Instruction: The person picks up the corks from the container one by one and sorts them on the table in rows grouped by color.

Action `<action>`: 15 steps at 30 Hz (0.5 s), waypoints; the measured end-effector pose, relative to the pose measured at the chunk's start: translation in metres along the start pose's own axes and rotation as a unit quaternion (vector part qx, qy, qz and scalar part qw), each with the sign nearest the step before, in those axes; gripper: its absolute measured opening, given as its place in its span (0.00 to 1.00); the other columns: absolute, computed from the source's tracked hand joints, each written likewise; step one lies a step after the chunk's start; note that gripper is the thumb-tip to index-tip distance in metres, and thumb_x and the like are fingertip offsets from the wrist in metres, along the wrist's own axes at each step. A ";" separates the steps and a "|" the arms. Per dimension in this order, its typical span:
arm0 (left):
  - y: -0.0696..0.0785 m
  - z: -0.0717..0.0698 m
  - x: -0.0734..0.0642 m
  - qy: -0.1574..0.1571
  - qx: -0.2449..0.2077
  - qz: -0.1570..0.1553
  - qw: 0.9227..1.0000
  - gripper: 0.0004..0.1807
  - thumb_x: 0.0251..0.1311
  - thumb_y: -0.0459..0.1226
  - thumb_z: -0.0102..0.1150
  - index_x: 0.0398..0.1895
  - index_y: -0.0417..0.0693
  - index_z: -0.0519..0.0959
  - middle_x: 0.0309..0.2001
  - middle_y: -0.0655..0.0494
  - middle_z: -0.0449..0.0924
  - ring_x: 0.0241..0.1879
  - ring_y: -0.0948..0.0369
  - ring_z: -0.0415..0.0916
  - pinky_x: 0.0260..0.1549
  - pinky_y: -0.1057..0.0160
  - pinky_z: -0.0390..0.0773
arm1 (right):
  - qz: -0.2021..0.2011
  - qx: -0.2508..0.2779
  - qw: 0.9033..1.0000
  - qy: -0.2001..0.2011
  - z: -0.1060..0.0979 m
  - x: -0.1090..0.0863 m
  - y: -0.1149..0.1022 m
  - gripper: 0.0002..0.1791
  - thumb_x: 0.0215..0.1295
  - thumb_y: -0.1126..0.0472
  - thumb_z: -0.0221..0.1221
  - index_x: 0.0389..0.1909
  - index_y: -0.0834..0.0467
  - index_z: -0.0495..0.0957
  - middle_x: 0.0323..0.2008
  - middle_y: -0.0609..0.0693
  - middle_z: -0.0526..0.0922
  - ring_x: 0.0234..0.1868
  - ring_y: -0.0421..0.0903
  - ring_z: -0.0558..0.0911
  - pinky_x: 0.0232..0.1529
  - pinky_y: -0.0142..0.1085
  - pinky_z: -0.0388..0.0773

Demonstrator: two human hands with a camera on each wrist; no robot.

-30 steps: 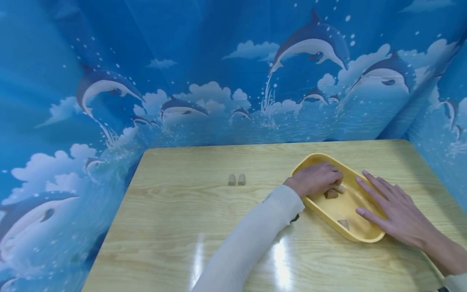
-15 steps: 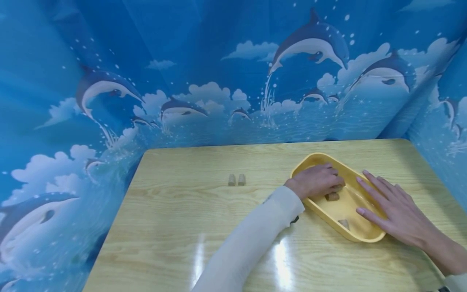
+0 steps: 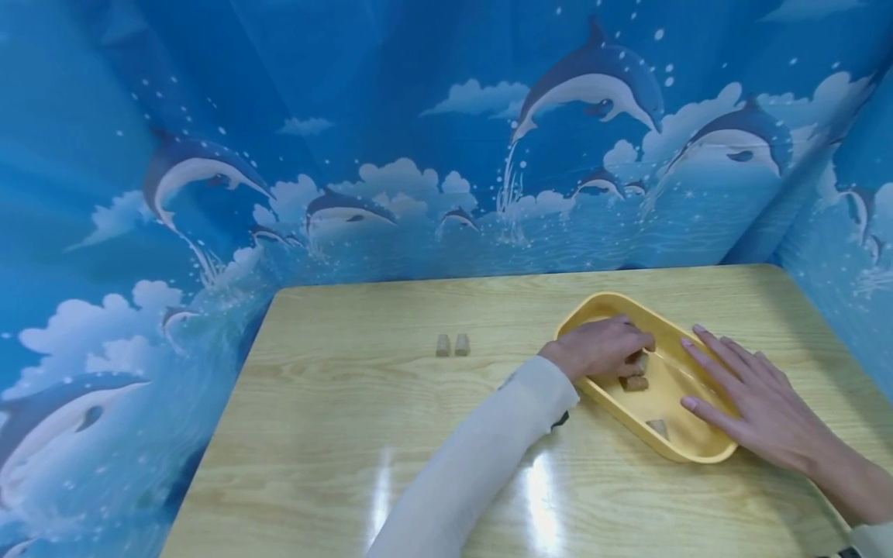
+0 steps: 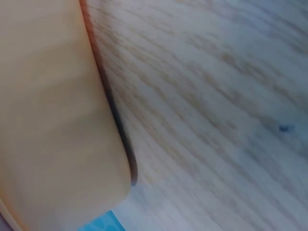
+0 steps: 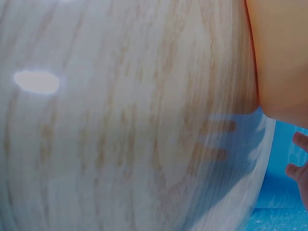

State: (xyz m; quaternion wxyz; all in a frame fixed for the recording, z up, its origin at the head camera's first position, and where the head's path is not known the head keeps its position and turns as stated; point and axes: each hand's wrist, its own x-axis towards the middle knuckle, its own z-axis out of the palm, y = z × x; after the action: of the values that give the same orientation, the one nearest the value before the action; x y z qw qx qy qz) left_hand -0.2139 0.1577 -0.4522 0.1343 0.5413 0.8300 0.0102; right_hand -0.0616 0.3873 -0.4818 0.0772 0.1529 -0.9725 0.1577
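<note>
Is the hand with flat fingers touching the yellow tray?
Touching. The head view shows the right hand lying flat with its fingers on the yellow tray's rim.

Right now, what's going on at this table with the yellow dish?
A person is working over a yellow oval tray on a wooden table. The left hand reaches into the tray with curled fingers and holds a small brown block; another block lies just beside it and a third piece sits nearer the tray's near end. The right hand rests flat with straight fingers on the tray's right rim. Two more small blocks stand side by side on the table to the left.
</note>
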 end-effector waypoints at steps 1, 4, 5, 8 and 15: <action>0.000 0.000 0.000 0.001 0.000 0.000 1.000 0.19 0.84 0.51 0.54 0.71 0.64 0.77 0.64 0.71 0.81 0.69 0.71 0.70 0.68 0.76 0.68 | -0.001 0.000 1.000 0.001 0.000 0.000 0.000 0.51 0.75 0.49 0.66 0.90 0.46 0.49 0.91 0.50 0.45 0.84 0.73 0.55 0.82 0.77 0.33; -0.002 -0.001 -0.002 0.005 -0.002 0.003 1.000 0.22 0.83 0.52 0.55 0.74 0.63 0.77 0.69 0.70 0.79 0.73 0.71 0.68 0.71 0.76 0.66 | -0.001 -0.001 1.000 0.000 -0.001 0.000 -0.001 0.51 0.75 0.49 0.66 0.90 0.46 0.49 0.91 0.50 0.45 0.84 0.73 0.55 0.82 0.77 0.33; -0.002 -0.002 -0.003 0.007 -0.003 0.004 1.000 0.22 0.83 0.52 0.54 0.74 0.63 0.77 0.69 0.70 0.78 0.73 0.71 0.68 0.72 0.76 0.66 | 0.000 -0.001 1.000 -0.001 -0.001 0.000 -0.001 0.51 0.75 0.48 0.66 0.90 0.46 0.49 0.91 0.50 0.45 0.84 0.73 0.55 0.82 0.77 0.33; -0.005 -0.005 -0.006 0.011 -0.016 0.001 1.000 0.21 0.84 0.52 0.54 0.73 0.63 0.77 0.70 0.70 0.78 0.73 0.72 0.68 0.72 0.77 0.65 | 0.002 -0.003 1.000 -0.004 -0.002 0.000 -0.001 0.51 0.75 0.48 0.66 0.90 0.46 0.49 0.91 0.50 0.44 0.84 0.74 0.55 0.81 0.78 0.34; -0.012 -0.008 -0.019 0.045 -0.026 0.002 0.999 0.21 0.85 0.50 0.51 0.74 0.61 0.78 0.70 0.68 0.79 0.72 0.70 0.69 0.72 0.75 0.66 | 0.002 -0.004 1.000 -0.004 -0.003 0.000 -0.002 0.51 0.75 0.48 0.66 0.90 0.46 0.49 0.91 0.50 0.44 0.83 0.75 0.56 0.80 0.79 0.36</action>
State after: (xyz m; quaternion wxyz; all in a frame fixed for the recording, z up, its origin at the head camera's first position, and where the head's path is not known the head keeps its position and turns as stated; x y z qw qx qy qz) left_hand -0.2194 0.1367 -0.4426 0.1109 0.5381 0.8336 0.0568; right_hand -0.0609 0.3861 -0.4785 0.0733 0.1513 -0.9738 0.1530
